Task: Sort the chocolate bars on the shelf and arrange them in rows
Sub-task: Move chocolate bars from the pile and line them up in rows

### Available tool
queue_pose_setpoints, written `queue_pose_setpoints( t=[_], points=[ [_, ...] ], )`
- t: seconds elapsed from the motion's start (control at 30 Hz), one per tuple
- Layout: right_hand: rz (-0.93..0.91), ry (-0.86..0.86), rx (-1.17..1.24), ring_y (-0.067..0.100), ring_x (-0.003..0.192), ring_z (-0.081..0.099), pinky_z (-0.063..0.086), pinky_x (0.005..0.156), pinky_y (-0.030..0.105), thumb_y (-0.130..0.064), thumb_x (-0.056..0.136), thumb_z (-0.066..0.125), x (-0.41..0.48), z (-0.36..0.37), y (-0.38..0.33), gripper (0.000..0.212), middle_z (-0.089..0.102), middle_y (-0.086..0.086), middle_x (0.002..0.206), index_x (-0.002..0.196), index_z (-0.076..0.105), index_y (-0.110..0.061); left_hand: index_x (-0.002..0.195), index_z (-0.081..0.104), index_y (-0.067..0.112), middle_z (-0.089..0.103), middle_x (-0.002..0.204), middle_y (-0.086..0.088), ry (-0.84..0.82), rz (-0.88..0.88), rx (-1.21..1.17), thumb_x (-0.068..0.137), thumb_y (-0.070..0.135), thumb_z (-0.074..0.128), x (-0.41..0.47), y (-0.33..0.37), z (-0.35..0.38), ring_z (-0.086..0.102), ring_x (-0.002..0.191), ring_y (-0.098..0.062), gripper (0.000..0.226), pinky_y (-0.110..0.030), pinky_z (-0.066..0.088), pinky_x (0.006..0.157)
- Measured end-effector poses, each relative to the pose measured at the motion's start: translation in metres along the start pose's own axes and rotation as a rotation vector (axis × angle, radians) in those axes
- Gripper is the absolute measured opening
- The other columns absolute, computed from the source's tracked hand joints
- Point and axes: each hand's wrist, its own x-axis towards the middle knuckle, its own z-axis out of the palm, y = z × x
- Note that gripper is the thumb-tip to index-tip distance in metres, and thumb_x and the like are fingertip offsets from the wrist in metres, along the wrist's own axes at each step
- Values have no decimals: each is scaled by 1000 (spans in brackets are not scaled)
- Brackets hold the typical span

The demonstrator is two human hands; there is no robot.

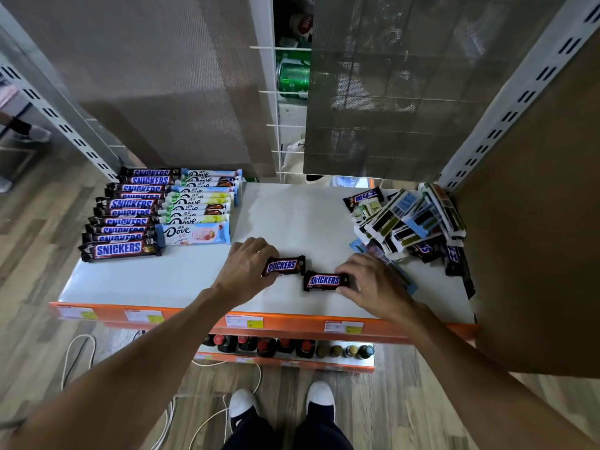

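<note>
On the shelf (292,216), a Snickers row (120,219) and Dove row (201,203) are laid, a mixed pile (412,222) waits, and left hand (246,264) and right hand (373,282) each clamp a Snickers bar (284,266).

A: What is seen through the white wire grid (259,47)?
B: A green can (293,77) is seen, between two grey perforated back panels (162,76).
A: And lower down?
B: Dark bottles (266,347), most capped in red, are lined up in a row; paper price labels (239,320) are fixed on an orange strip (292,319) above them, and a white cable (81,335) is looped on the wood-plank floor (32,238).
</note>
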Motion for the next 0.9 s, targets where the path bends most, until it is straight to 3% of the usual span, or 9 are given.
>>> queue_pose_setpoints(
  t=[0.37, 0.57, 0.73, 0.9],
  points=[
    [-27, 160, 9, 15, 86, 51, 37, 75, 26, -35, 70, 82, 22, 23, -9, 29, 58, -6, 89, 90, 69, -19, 92, 62, 13, 60, 88, -4, 143, 14, 45, 70, 25, 83, 26, -18, -5, 55, 82, -24, 32, -34, 37, 72],
    [-80, 192, 3, 12, 86, 52, 34, 72, 22, -38, 75, 75, 46, 36, -12, 27, 60, -9, 92, 95, 65, -22, 96, 64, 13, 61, 93, -4, 180, 19, 67, 76, 29, 79, 44, -40, -5, 56, 92, -25, 30, -40, 42, 82],
    [-100, 230, -2, 17, 86, 53, 45, 72, 31, -36, 74, 78, 62, 38, -10, 30, 58, -4, 90, 96, 69, -18, 99, 65, 13, 61, 95, -5, 210, 19, 108, 78, 28, 76, 51, -50, -1, 55, 93, -25, 28, -35, 34, 79],
    [-115, 324, 6, 19, 87, 50, 44, 73, 32, -28, 70, 81, 80, 43, -14, 31, 55, -1, 91, 96, 69, -16, 96, 64, 14, 60, 94, -6, 239, 29, 175, 74, 27, 76, 65, -59, 1, 52, 94, -28, 28, -38, 35, 81]
  ],
)
